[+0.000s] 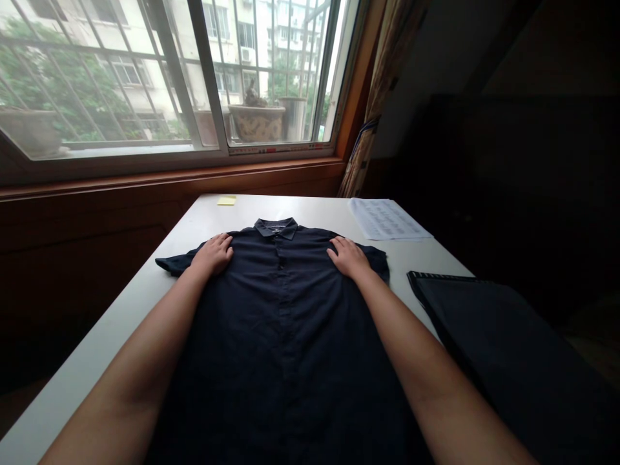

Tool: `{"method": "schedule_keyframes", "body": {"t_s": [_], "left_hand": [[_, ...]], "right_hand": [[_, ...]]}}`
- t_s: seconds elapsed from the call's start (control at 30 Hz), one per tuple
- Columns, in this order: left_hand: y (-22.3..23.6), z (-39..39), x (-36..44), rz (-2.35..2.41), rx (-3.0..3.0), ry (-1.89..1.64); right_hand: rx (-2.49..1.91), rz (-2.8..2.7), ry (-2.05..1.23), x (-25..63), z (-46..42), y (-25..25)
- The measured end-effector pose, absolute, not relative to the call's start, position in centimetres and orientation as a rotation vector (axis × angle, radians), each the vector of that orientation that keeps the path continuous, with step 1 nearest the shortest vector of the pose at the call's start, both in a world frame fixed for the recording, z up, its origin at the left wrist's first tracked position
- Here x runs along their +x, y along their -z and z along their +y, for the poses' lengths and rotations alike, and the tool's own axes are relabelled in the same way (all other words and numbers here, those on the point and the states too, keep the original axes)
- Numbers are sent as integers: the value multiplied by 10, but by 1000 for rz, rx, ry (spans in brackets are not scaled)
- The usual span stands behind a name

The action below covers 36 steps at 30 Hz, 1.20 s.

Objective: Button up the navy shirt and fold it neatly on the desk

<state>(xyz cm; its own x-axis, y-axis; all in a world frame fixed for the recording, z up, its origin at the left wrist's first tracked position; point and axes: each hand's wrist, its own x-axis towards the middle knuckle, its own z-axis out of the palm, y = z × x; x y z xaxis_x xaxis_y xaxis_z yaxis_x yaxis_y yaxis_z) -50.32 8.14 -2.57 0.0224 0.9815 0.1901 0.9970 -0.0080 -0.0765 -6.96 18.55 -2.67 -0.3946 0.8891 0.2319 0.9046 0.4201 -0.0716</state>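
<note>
A dark navy short-sleeved shirt (281, 310) lies front up on the white table (179, 223), its collar (276, 228) toward the window and its button placket down the middle. My left hand (213, 254) rests flat on the shirt's left shoulder area as I see it, near the sleeve. On the opposite shoulder lies my right hand (349, 256), palm down, beside the other sleeve. Both hands have their fingers stretched out on the cloth and grip nothing. The shirt's hem runs out of view at the bottom, between my forearms.
Printed sheets (387, 218) lie at the table's far right corner. A yellow sticky note (227, 201) is at the far left. On the right rests a large black item with a ridged edge (489, 323). Behind the table are a barred window and a tied curtain (363, 142).
</note>
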Motion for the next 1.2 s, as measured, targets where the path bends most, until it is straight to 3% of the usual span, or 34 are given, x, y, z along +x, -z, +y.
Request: {"method": "schedule_keyframes", "body": {"t_s": [0.53,0.93,1.2], "left_hand": [[26,63,-510,-2134,-2130,107],[20,-126,-508,-2003,-2333,224],[-10,-249,-369,-1669,-2788,179]], "right_hand": [[-1680,-2391,224,-64,166,23],[-1468,-2524,303,-10,47,1],[-1033,-2773,-252,-15,-109,-2]]}}
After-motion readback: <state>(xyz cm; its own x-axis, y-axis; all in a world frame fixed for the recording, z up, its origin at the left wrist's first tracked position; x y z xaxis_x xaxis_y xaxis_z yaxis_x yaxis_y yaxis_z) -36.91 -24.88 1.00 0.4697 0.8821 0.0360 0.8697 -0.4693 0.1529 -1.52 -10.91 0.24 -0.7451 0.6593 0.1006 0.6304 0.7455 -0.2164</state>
